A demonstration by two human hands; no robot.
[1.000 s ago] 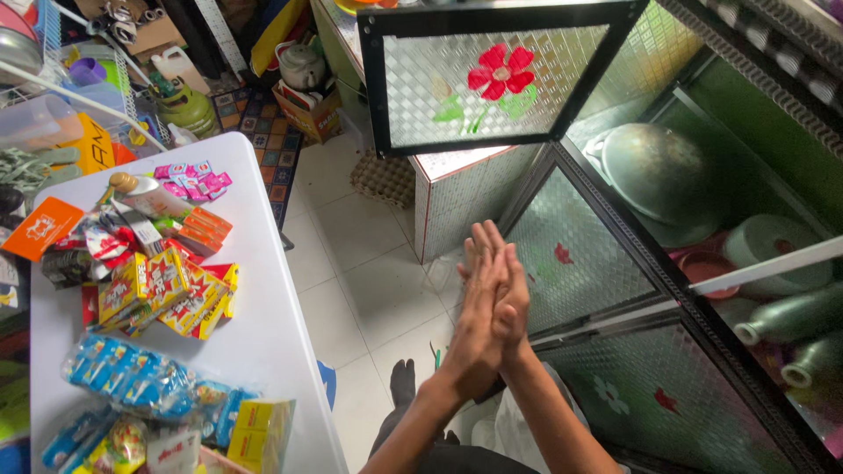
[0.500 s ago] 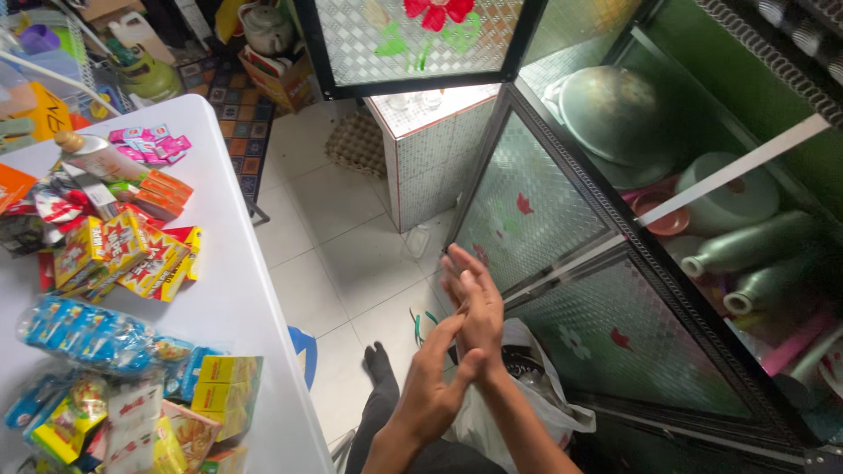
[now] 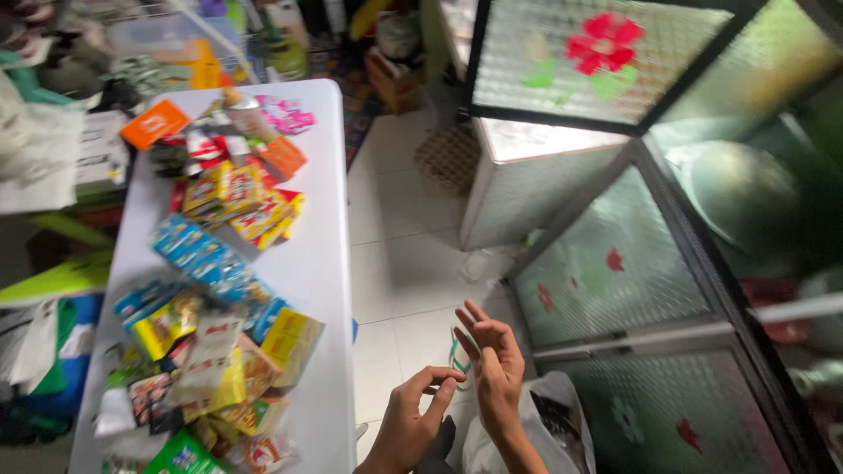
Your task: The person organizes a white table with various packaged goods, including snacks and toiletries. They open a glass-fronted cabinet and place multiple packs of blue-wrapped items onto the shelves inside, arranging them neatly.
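My left hand point(image 3: 414, 418) and my right hand point(image 3: 492, 364) are raised low in view over the white tiled floor point(image 3: 399, 254), a little apart, both with nothing in them. The left hand's fingers curl loosely; the right hand's fingers are spread, palm turned toward the left hand. A white plastic bag point(image 3: 544, 421) lies just under and to the right of the right hand. A white table point(image 3: 316, 263) to the left carries several colourful snack packets point(image 3: 228, 202), nearest my left hand.
A glass-door cabinet point(image 3: 632, 281) with red flower prints stands at the right, its upper door point(image 3: 571, 61) swung open. A green pot point(image 3: 738, 193) sits inside. Bags and clutter crowd the far left and back. A small woven mat point(image 3: 448, 158) lies on the floor.
My hands were pressed together palm to palm; now they have parted and dropped lower. The view has swung left, bringing more of the table into sight.
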